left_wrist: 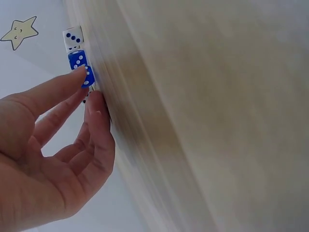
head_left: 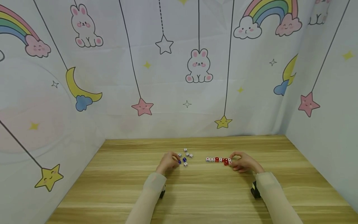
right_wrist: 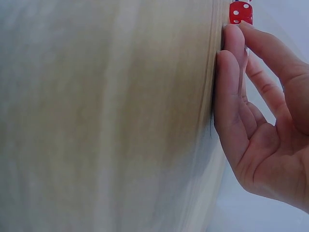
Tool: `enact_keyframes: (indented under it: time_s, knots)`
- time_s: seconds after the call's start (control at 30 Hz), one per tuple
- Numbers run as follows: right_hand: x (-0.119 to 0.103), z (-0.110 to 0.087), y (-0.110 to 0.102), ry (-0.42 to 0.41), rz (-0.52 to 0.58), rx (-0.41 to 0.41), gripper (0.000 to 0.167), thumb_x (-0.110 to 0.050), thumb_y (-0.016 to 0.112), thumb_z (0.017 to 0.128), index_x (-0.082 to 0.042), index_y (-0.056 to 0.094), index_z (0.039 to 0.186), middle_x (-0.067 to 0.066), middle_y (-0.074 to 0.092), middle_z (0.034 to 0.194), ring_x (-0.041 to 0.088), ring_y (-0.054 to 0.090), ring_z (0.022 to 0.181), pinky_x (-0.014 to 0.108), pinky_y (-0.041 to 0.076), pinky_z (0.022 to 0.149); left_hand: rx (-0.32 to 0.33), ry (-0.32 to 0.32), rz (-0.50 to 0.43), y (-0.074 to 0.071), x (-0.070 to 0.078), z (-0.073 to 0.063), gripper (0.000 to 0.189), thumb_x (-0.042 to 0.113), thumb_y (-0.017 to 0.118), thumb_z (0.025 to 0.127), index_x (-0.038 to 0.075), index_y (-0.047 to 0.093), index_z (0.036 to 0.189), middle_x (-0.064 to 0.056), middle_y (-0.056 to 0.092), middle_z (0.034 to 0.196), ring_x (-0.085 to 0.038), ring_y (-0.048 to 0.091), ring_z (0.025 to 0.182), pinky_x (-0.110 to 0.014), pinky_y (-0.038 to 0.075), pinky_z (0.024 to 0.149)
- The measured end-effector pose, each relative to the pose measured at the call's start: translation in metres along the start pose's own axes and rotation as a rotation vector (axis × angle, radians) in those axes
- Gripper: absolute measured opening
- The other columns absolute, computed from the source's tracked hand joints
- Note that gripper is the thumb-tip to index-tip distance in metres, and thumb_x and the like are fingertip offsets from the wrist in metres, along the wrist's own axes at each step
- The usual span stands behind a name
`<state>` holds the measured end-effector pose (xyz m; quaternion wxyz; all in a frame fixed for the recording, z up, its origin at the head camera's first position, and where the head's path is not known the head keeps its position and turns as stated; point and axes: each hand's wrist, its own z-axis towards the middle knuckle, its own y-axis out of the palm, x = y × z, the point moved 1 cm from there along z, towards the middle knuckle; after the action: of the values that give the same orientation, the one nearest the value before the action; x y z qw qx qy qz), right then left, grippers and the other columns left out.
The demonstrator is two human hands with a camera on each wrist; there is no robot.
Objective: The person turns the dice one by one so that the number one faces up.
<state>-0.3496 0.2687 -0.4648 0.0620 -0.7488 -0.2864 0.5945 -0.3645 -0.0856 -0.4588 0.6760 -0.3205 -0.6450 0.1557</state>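
Two hands at the table point(head_left: 207, 193): with left hand point(head_left: 168, 161), pinching a blue die point(left_wrist: 88, 79); with right hand point(head_left: 244, 162), touching a red die point(right_wrist: 240, 10) at right end of dice row point(head_left: 217, 159), cannot tell whether pinched. Likely light, hard, slick, best gripped by opposite faces; farther off, loose white dice point(head_left: 185, 150)

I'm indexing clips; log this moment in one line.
left hand: touching blue cubic die; right hand: at red and white cubic dice row; surface: wood-grain table

Left grip point(left_wrist: 60, 162) pinching blue die point(left_wrist: 88, 80), second blue die point(left_wrist: 76, 58) beside, white die point(left_wrist: 73, 37) beyond
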Motion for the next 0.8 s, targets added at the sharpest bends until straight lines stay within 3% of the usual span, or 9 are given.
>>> enact_keyframes:
  time_s: [0.13, 0.4, 0.8]
  knots:
    - [-0.0008, 0.0004, -0.0002, 0.002, -0.004, 0.008, 0.034, -0.014, 0.063, 0.082, -0.003, 0.049, 0.112, -0.003, 0.061, 0.064, 0.008, 0.059, 0.057, 0.027, 0.048, 0.050, 0.009, -0.020, 0.001, 0.0007, -0.0003, 0.0002, 0.022, -0.002, 0.069, 0.069, 0.000, 0.062, 0.090, -0.013, 0.063, 0.084, -0.014, 0.049, 0.059, -0.021, 0.037, 0.045]
    - [0.0005, 0.0017, 0.0008, 0.019, 0.010, 0.008, 0.035, -0.014, 0.063, 0.081, -0.004, 0.048, 0.111, -0.003, 0.061, 0.061, 0.006, 0.058, 0.055, 0.025, 0.047, 0.048, 0.022, -0.021, 0.048, 0.0029, -0.0026, 0.0031, 0.014, -0.001, 0.069, 0.071, 0.001, 0.062, 0.083, -0.006, 0.057, 0.069, -0.012, 0.042, 0.051, -0.022, 0.036, 0.045]
    - [0.0018, 0.0033, 0.0000, 0.034, -0.003, 0.022, 0.034, -0.017, 0.064, 0.081, -0.006, 0.050, 0.110, -0.002, 0.063, 0.066, 0.008, 0.059, 0.057, 0.027, 0.048, 0.050, 0.045, -0.009, 0.031, 0.0011, 0.0000, 0.0010, 0.014, -0.002, 0.066, 0.072, -0.001, 0.061, 0.085, -0.008, 0.059, 0.071, -0.012, 0.045, 0.053, -0.023, 0.037, 0.047]
